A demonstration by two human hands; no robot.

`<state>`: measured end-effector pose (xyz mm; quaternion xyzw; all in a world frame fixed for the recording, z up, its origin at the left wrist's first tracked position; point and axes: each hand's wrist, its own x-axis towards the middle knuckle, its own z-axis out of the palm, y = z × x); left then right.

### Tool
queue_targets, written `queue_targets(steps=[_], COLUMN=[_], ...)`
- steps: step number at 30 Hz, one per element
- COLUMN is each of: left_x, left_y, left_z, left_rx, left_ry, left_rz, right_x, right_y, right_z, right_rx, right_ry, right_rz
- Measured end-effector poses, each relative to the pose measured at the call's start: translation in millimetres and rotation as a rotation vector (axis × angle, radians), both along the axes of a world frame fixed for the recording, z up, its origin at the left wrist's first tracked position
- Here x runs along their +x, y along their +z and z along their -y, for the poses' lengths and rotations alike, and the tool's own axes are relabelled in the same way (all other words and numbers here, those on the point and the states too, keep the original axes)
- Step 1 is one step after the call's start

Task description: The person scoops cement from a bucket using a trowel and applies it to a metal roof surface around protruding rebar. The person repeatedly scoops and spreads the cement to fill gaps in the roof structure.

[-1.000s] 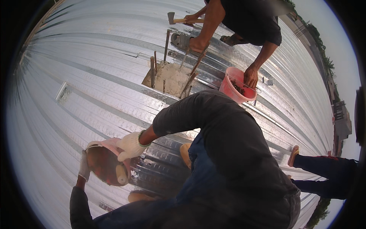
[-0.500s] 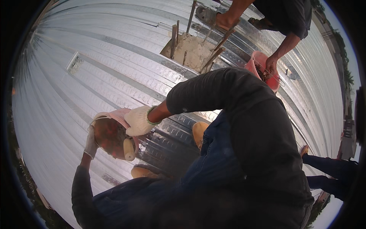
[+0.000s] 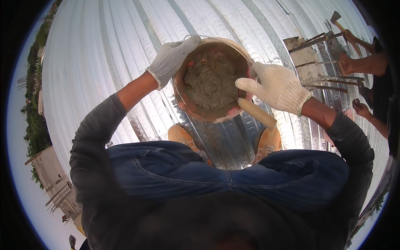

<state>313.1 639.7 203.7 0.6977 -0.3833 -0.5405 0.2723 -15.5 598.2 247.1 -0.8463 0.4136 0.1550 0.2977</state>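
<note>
A bucket (image 3: 179, 92) of wet grey cement (image 3: 210, 79) stands between my feet, its rim smeared with mortar and its wire handle raised along the far side. My left hand (image 3: 173, 56), in a pale knitted glove, grips the rim at the far left. On the right, my similarly gloved right hand (image 3: 277, 86) holds the rim, thumb stretched toward the cement and other fingers partly hidden. Beside that thumb, the light-coloured handle (image 3: 258, 113) of what looks like a trowel leans out over the near right rim; its blade is hidden in the cement.
Ribbed metal decking (image 3: 121, 54) spreads underfoot. At the right, rods (image 3: 329, 79) stick up around an opening (image 3: 306, 56), beside another person's bare foot (image 3: 345, 63) and hand (image 3: 361, 108). A hammer-like tool (image 3: 336, 17) is near that person. My tan shoes (image 3: 266, 143) flank the bucket.
My view has swung left, bringing the bucket to the middle and the other person to the right edge. The bucket's cement now shows from above; both hands remain at its rim.
</note>
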Motion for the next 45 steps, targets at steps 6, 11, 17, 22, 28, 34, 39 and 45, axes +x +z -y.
queue_targets(steps=[6,11,17,22,28,34,39,45], left_x=[-42,-16,-40,-59,-72,-72,-78,-63], left_y=[7,-12,1,10,9,6,12,6], left_z=[6,9,6,7,21,7,17,13], left_rx=[-0.074,0.013,0.018,-0.048,-0.240,-0.284,-0.234,-0.196], left_ry=[-0.002,0.001,0.040,0.025,0.039,0.020,0.035,0.080], left_rz=[-0.061,-0.065,-0.027,0.032,0.119,0.155,0.151,0.115], right_x=[-40,-18,-53,-42,-31,-36,-49,-38], right_y=[-78,-7,-7,-23,-36,-4,4,-16], right_z=[-63,-20,-25,-10,-31,-42,-40,-26], right_rx=[0.172,0.512,-0.459,-0.342,-0.020,0.066,0.306,0.257], right_ry=[-0.155,-0.048,0.222,0.146,0.213,0.159,0.008,0.133], right_rz=[0.190,-0.098,0.024,-0.110,-0.022,0.008,0.266,0.010])
